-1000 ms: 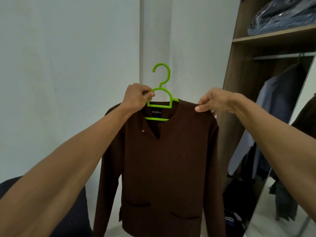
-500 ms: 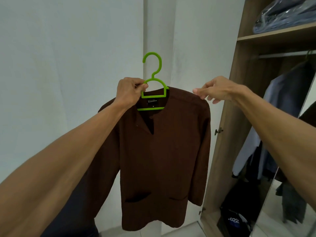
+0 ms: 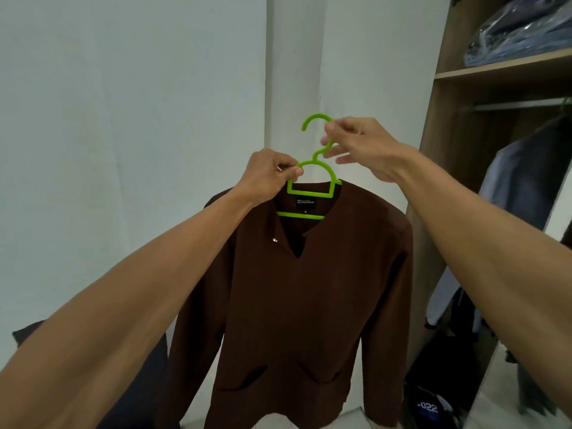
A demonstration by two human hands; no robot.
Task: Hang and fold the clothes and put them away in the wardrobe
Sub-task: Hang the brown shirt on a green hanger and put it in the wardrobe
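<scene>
A dark brown long-sleeved shirt (image 3: 303,298) hangs on a bright green plastic hanger (image 3: 312,187), held up in front of a white wall. My left hand (image 3: 269,174) pinches the hanger's left shoulder at the shirt's collar. My right hand (image 3: 362,147) is at the hanger's hook, fingers curled around its stem; the image is blurred there. The open wardrobe (image 3: 445,144) stands to the right, its metal rail (image 3: 520,104) under a shelf.
Hung grey and dark garments (image 3: 520,187) fill the wardrobe's rail space. Plastic-wrapped blue clothes (image 3: 520,32) lie on the upper shelf. A dark bag with white digits (image 3: 433,404) sits on the wardrobe floor. A dark cushion-like thing (image 3: 136,388) is at lower left.
My right hand left the shirt's right shoulder and rose to the hanger's hook. The left hand kept its hold on the hanger.
</scene>
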